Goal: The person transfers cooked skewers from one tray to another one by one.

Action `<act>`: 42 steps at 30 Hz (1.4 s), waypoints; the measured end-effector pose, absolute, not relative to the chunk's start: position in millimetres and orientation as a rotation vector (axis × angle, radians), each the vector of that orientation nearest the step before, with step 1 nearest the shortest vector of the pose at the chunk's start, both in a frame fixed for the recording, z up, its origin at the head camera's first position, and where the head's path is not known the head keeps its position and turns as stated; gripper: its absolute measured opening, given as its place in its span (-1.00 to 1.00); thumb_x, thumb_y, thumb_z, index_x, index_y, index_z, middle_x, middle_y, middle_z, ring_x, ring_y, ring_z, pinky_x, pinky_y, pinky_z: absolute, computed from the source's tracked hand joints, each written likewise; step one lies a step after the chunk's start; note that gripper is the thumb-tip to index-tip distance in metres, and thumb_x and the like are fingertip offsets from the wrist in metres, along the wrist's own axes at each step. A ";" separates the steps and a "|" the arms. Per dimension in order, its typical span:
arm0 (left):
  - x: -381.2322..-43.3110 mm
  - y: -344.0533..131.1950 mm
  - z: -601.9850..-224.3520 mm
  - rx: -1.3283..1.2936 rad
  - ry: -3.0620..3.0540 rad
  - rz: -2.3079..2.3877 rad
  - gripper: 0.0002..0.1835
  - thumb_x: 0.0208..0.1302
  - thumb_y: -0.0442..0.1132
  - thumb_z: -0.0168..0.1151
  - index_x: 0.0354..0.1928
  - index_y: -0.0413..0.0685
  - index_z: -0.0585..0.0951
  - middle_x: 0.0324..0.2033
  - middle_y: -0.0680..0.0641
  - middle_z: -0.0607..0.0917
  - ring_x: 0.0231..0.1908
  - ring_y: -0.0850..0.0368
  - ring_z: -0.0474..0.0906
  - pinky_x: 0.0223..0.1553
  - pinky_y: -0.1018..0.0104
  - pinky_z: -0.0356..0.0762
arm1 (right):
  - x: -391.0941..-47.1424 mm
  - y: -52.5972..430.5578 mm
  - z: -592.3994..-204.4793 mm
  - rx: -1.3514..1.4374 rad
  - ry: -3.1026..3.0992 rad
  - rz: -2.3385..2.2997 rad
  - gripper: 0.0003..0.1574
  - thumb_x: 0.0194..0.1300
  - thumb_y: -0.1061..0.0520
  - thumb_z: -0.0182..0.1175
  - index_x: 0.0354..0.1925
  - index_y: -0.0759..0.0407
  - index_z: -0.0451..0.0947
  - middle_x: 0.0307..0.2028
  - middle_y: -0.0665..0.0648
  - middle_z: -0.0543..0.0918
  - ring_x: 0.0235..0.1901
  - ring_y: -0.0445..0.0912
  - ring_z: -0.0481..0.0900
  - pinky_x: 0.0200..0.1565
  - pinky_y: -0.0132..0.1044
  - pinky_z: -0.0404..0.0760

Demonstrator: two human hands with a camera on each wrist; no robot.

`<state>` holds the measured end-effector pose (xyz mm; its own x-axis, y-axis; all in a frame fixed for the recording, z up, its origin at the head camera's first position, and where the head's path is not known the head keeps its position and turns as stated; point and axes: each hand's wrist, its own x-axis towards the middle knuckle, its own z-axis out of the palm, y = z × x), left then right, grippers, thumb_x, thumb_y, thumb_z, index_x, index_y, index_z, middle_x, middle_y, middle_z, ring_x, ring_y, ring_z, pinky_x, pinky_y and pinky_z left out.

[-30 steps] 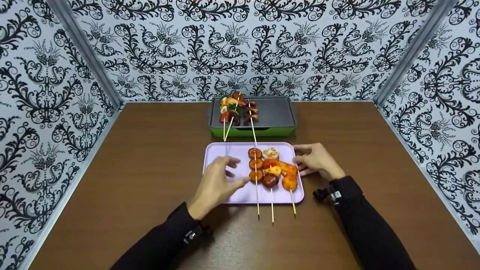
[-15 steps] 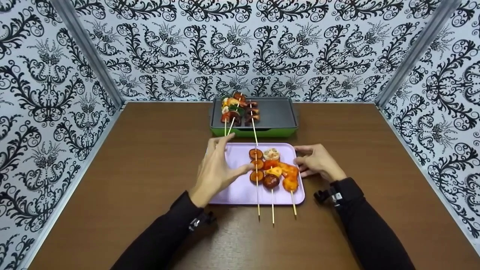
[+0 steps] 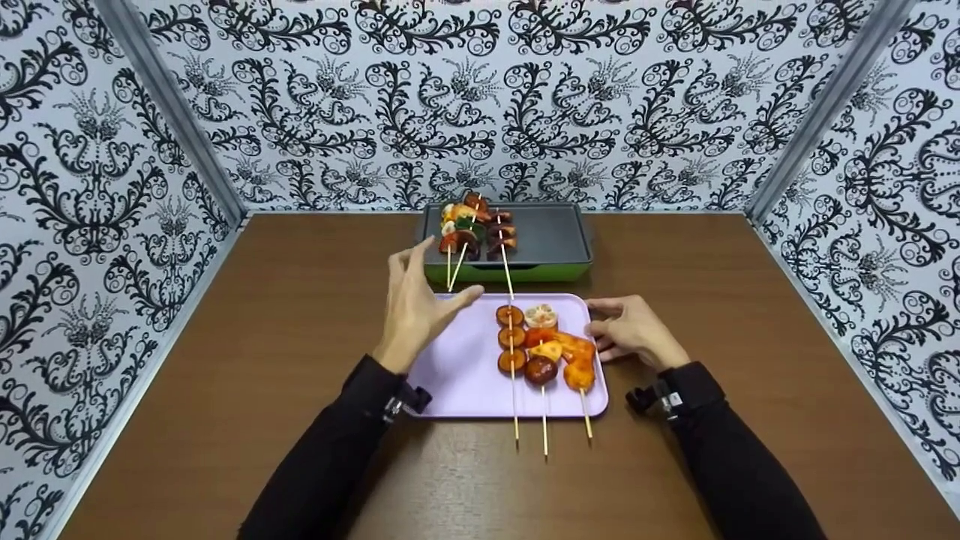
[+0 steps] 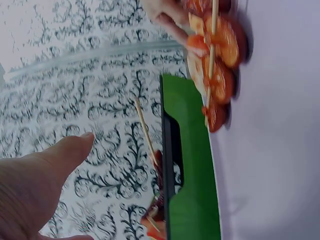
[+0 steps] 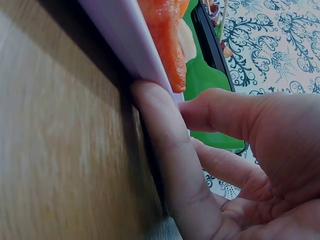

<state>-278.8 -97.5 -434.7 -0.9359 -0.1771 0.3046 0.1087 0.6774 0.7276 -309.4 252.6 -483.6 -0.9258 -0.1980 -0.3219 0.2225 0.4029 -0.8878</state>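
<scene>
My left hand (image 3: 411, 322), fingers spread and holding nothing, hovers over the left back part of a lilac tray (image 3: 454, 379). Its fingertips are near the stick ends of food skewers (image 3: 463, 238) lying on a grill. At the tray's right rim, my right hand (image 3: 637, 334) grips the edge, thumb above and fingers along the outside in the right wrist view. On the tray lie a skewer of round orange-brown slices (image 3: 512, 361), a skewer with a glossy brown ball (image 3: 541, 370), a skewered orange chicken wing (image 3: 579, 373) and a halved garlic bulb (image 3: 541, 314).
Behind the tray stands the green tabletop grill (image 3: 555, 271) with a dark plate; its right half shows bare. Another skewer of dark pieces (image 3: 501, 232) points its stick over the tray's back rim. Patterned walls (image 3: 465, 97) enclose the brown table (image 3: 225, 420) at back and sides.
My left hand has moved away from the sliced skewer, left and back toward the grill, its fingers opening wider. The right hand stays at the tray's rim, and the food has not moved.
</scene>
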 end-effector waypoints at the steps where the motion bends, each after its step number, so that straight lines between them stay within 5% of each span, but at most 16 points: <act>1: -281.9 -98.2 -436.1 0.074 -2.534 -1.146 0.21 -0.17 0.38 0.59 0.55 0.23 0.25 0.39 -0.20 0.31 0.25 -0.15 0.51 0.27 -0.05 0.61 | -309.2 252.5 -483.8 0.023 2.286 -1.535 -0.22 0.30 0.18 0.37 0.45 0.06 0.41 -0.40 0.12 0.76 -0.51 -0.09 0.72 -0.37 -0.10 0.81; 19: -316.2 -107.0 -455.9 0.108 -2.471 -1.150 -0.24 0.05 0.12 0.58 0.32 0.15 0.56 -0.01 -0.22 0.57 -0.05 -0.05 0.52 0.07 0.06 0.55 | -306.7 251.8 -491.1 0.048 2.301 -1.519 -0.25 0.26 0.21 0.38 0.40 0.01 0.48 -0.47 0.12 0.72 -0.54 -0.09 0.71 -0.41 -0.11 0.81; 26: -320.3 -109.8 -460.4 0.051 -2.425 -1.213 -0.41 0.09 -0.05 0.57 0.21 0.07 0.65 -0.21 -0.14 0.75 -0.22 -0.03 0.67 0.03 0.08 0.59 | -306.4 252.1 -490.9 0.055 2.311 -1.512 -0.26 0.27 0.21 0.38 0.40 0.01 0.48 -0.45 0.12 0.71 -0.56 -0.08 0.71 -0.41 -0.10 0.81; 32: -321.7 -110.9 -458.4 0.077 -2.450 -1.277 -0.51 0.14 -0.05 0.54 0.12 0.03 0.67 -0.26 -0.04 0.84 -0.35 0.11 0.79 -0.12 0.14 0.75 | -308.4 252.5 -490.0 0.041 2.304 -1.531 -0.27 0.27 0.21 0.36 0.40 0.01 0.48 -0.44 0.14 0.70 -0.58 -0.08 0.70 -0.43 -0.09 0.80; 42: -328.4 -116.9 -449.8 0.231 -2.531 -1.478 -0.75 0.14 -0.02 0.55 -0.17 0.12 0.78 -0.30 0.04 0.85 -0.36 0.18 0.79 -0.12 0.26 0.74 | -310.5 252.0 -487.2 0.046 2.328 -1.529 -0.29 0.28 0.20 0.36 0.38 -0.03 0.50 -0.41 0.15 0.72 -0.55 -0.07 0.71 -0.41 -0.06 0.81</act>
